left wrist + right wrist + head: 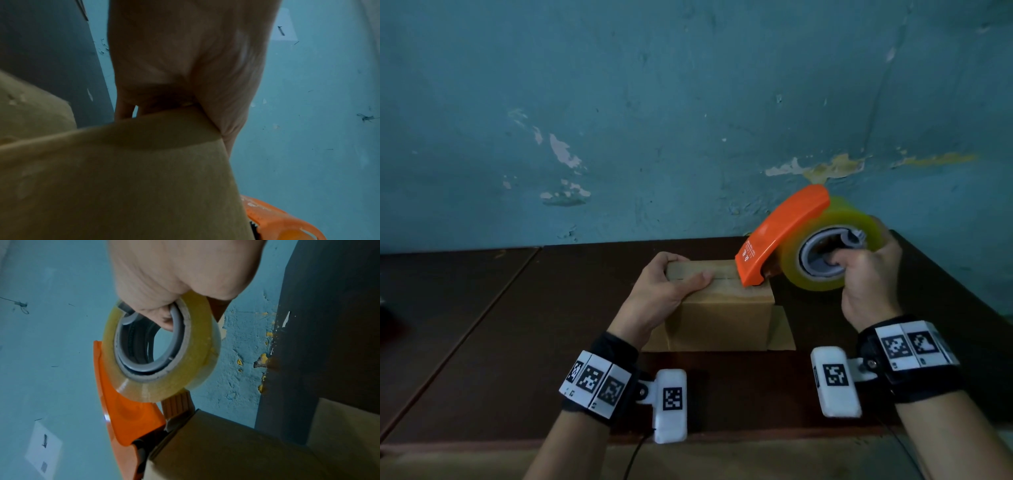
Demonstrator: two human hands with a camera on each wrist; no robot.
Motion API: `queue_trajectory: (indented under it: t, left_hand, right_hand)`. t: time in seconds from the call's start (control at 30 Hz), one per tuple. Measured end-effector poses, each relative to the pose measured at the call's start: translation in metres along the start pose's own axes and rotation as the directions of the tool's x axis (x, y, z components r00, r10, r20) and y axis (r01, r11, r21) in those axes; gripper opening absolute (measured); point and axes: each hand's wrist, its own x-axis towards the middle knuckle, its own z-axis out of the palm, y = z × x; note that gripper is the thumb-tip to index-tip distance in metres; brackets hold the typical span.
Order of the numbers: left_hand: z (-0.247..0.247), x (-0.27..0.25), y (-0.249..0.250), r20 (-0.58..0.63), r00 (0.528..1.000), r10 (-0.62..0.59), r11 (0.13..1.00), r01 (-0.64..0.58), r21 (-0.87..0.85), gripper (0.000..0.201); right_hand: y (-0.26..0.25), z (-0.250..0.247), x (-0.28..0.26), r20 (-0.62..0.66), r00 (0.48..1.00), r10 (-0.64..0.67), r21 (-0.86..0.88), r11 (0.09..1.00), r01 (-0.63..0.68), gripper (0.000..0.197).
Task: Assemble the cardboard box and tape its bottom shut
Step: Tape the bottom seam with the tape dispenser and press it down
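Observation:
A small brown cardboard box (pixel 722 318) stands on the dark table with its closed flaps facing up. My left hand (pixel 671 287) grips its top left corner, thumb lying across the flap seam, fingers curled over the far edge. My right hand (pixel 866 270) holds an orange tape dispenser (pixel 780 236) loaded with a yellowish clear tape roll (pixel 825 246), thumb hooked in the grey core. The dispenser's front edge touches the box top at its right end. In the left wrist view the box (pixel 123 178) fills the lower frame under my palm (pixel 185 65). The right wrist view shows the roll (pixel 162 350) above the box (pixel 246 451).
The dark brown table (pixel 517 325) runs left and toward me, with a seam on its left part. A peeling teal wall (pixel 654 120) stands right behind the box. Flaps spread flat on the table (pixel 780 332) at the box's base on the right.

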Motion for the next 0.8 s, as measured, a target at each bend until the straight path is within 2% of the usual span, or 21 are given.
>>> queue_trajectory:
  t: [0.2,0.33,0.4,0.47,0.53,0.63,0.8]
  left_hand:
    - [-0.016,-0.002,0.005,-0.001,1.0,-0.01,0.998,0.01,0.06,0.063]
    - [-0.027,-0.001,0.007,0.014,1.0,-0.012,0.989,0.01,0.145,0.044]
    - [-0.028,-0.001,0.009,0.016,0.997,0.069,0.963,-0.071,0.262,0.041]
    - [-0.029,0.001,0.013,0.032,0.979,0.203,0.866,-0.194,0.461,0.044]
    - [-0.026,0.003,0.019,0.105,0.941,0.322,0.713,-0.314,0.627,0.045]
    - [-0.012,0.002,0.021,0.234,0.881,0.411,0.567,-0.448,0.691,0.04]
    - [0.002,-0.001,0.012,0.179,0.891,0.417,0.458,-0.376,0.805,0.032]
  right_hand:
    - [0.005,0.008,-0.009,0.042,0.999,0.021,-0.003,1.0,-0.021,0.043]
    - [0.009,0.015,-0.015,0.066,0.997,0.03,0.0,1.0,-0.03,0.041]
    - [0.008,0.017,-0.017,0.065,0.998,0.026,0.002,1.0,-0.027,0.042]
    - [0.007,0.017,-0.017,0.061,0.998,0.028,0.001,1.0,-0.028,0.041]
    - [0.006,0.018,-0.018,0.058,0.998,0.031,0.0,1.0,-0.031,0.042]
    - [0.006,0.018,-0.018,0.049,0.998,0.027,-0.008,1.0,-0.026,0.045]
    - [0.01,0.018,-0.016,0.039,0.998,0.051,-0.01,0.999,-0.051,0.046]
